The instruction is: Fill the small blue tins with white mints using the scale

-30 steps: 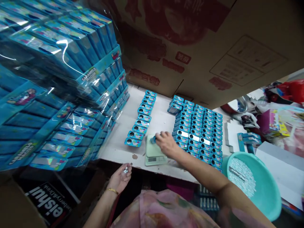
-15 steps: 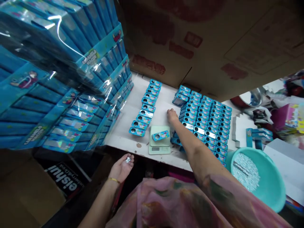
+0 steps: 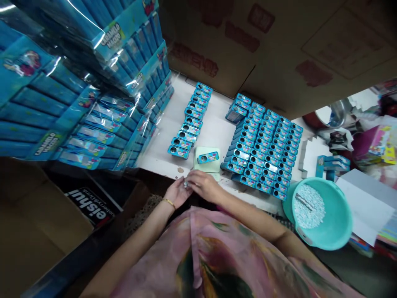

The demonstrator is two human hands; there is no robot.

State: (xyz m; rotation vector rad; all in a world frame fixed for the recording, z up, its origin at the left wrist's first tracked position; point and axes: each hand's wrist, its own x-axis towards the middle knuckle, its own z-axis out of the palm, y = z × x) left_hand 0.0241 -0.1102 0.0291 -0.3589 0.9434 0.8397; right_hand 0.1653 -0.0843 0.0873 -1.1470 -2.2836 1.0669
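I see the left hand (image 3: 178, 192) cupped open, palm up, just off the near edge of the surface (image 3: 217, 128), with small white candies (image 3: 186, 184) in it, and the right hand (image 3: 201, 185) bending its fingers over that palm, though I can't tell whether they grip one. Just beyond, the pale green scale (image 3: 203, 167) bears a blue Caramelo box (image 3: 208, 157). Past it I have a bare lane between the left row of boxes (image 3: 192, 121) and the right block of boxes (image 3: 259, 153), running back to the cardboard carton (image 3: 245, 58).
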